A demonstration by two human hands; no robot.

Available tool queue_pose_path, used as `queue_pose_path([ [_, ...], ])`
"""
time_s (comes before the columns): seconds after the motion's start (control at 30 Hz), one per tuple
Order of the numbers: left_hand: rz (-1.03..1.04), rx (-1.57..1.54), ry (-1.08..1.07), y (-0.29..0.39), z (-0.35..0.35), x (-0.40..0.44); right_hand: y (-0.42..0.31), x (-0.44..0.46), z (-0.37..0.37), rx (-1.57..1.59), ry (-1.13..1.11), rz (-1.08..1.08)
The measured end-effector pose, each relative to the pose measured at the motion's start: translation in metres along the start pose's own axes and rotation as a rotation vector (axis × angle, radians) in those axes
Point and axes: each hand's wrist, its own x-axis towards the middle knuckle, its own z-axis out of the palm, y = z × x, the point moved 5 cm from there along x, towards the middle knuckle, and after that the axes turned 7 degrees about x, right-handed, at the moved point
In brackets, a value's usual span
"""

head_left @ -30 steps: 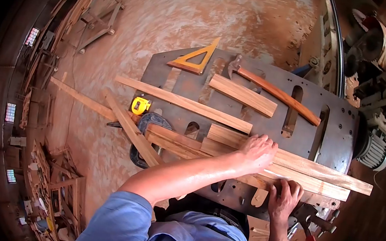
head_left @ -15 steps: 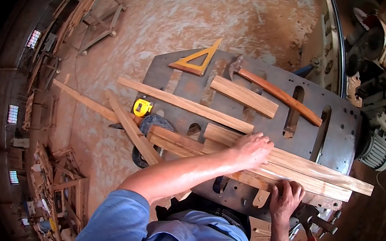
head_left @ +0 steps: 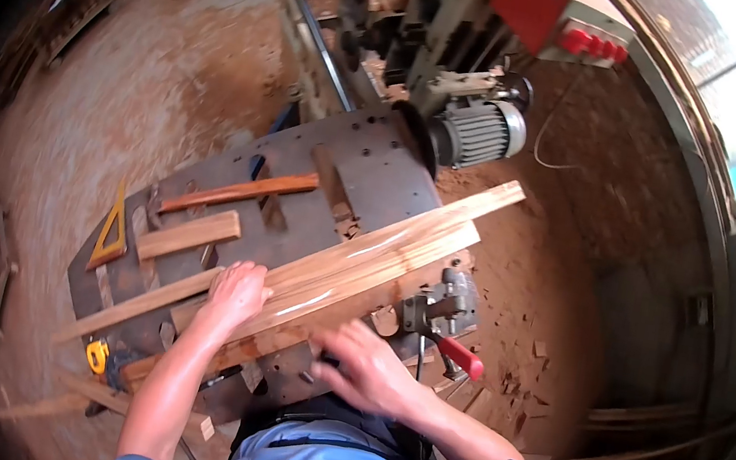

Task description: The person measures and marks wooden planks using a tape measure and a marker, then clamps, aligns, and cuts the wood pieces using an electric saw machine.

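My left hand (head_left: pixel 238 291) is closed around the left end of a long wooden board (head_left: pixel 391 237). A second wooden board (head_left: pixel 380 273) lies alongside it, and a thicker timber (head_left: pixel 288 341) runs along the near side of the metal table (head_left: pixel 251 149). Off the wood, my right hand (head_left: pixel 365 367) hovers by the table's near edge, fingers apart and slightly blurred, nothing visible in it. A thin strip (head_left: pixel 135 302) extends leftward from beside my left hand.
Beyond the boards lie a short wooden block (head_left: pixel 189 235), a hammer (head_left: pixel 244 193) and a yellow set square (head_left: pixel 110 233). A tape measure (head_left: pixel 97 355) sits at left. A red-handled clamp (head_left: pixel 461 356) juts from the right edge. A motor (head_left: pixel 481 134) stands behind the table.
My view has swung right, bringing the motor and red control box into sight. My right hand has let go of the board edge, and my left hand is now at the boards' left end.
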Motion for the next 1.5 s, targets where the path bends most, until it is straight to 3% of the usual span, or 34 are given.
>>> queue_pose_path([
  [0.07,0.038,0.041,-0.001,0.016,-0.002,0.001,-0.061,-0.018,-0.048,0.203,-0.056,-0.138],
  [0.13,0.154,0.075,0.065,0.05,0.004,-0.001,-0.094,-0.039,-0.113,0.191,0.089,-0.334],
  [0.2,0.211,0.186,0.068,0.086,0.01,-0.003,-0.062,-0.058,-0.167,0.373,0.461,-0.263],
  [0.27,0.228,0.23,0.081,0.102,0.014,-0.002,-0.006,-0.052,-0.205,0.165,0.819,0.194],
  [0.43,0.196,0.209,0.124,0.108,0.019,-0.002,0.224,-0.051,-0.2,0.069,0.787,0.533],
  [0.53,0.223,0.225,0.14,0.108,0.02,-0.002,0.264,-0.049,-0.184,0.13,0.812,0.605],
  [0.77,0.277,0.189,0.279,0.105,0.029,-0.005,0.251,-0.046,-0.181,-0.093,0.742,0.685],
  [1.03,0.333,0.18,0.33,0.101,0.032,0.002,0.273,-0.052,-0.162,0.396,0.873,0.523],
  [1.13,0.322,0.205,0.333,0.099,0.032,0.002,0.265,-0.053,-0.166,0.454,0.95,0.52],
  [1.2,0.311,0.223,0.337,0.099,0.035,0.002,0.264,-0.064,-0.174,0.326,1.067,0.542],
  [1.3,0.296,0.232,0.339,0.1,0.033,0.004,0.242,-0.081,-0.178,0.364,1.138,0.447],
  [1.4,0.282,0.236,0.341,0.099,0.034,0.006,0.223,-0.109,-0.156,0.342,1.044,0.475],
  [1.5,0.261,0.233,0.344,0.097,0.038,0.009,0.217,-0.137,-0.113,0.58,1.029,0.562],
])
